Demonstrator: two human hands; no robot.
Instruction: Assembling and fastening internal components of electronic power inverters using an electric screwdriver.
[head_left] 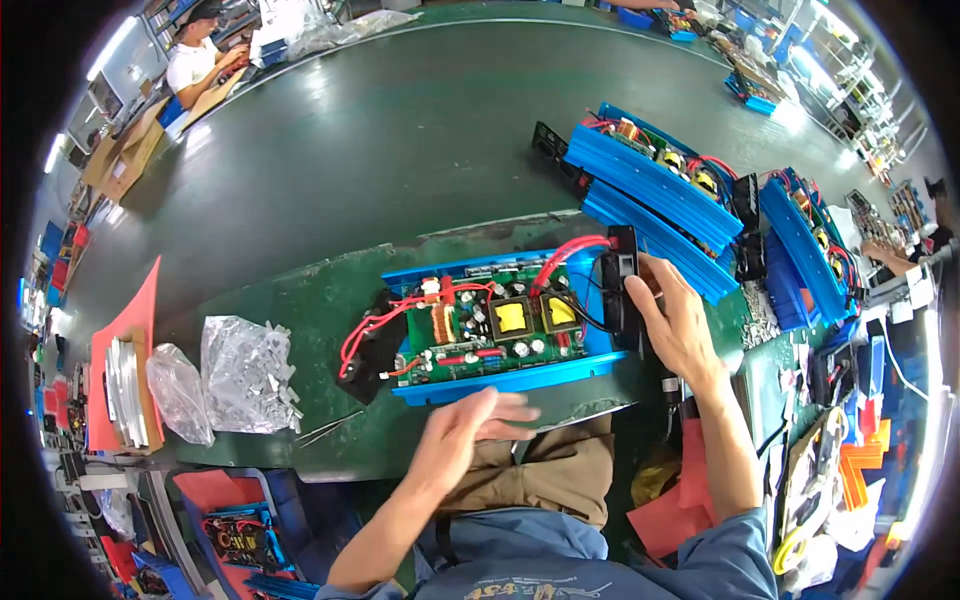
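In front of me a blue metal housing (490, 381) lies open side up, with a green circuit board (470, 335) inside carrying yellow-topped transformers and a copper coil. My right hand (672, 310) grips a black end panel (621, 290) at the housing's right end, thumb on its near face. Thick red and black wires run from this panel to the board. My left hand (470, 430) is just off the near long edge, fingers stretched out and slightly blurred, holding nothing. At the left end, another black end panel (372, 350) hangs on red wires, tilted away from the housing.
Several similar blue units (655, 190) sit at the back right, beside a blue bin (788, 285). Left of the work are tweezers (330, 427), a clear bag of small pale parts (245, 375) and a red-lined box (125, 380). A co-worker (195, 65) sits across the bench.
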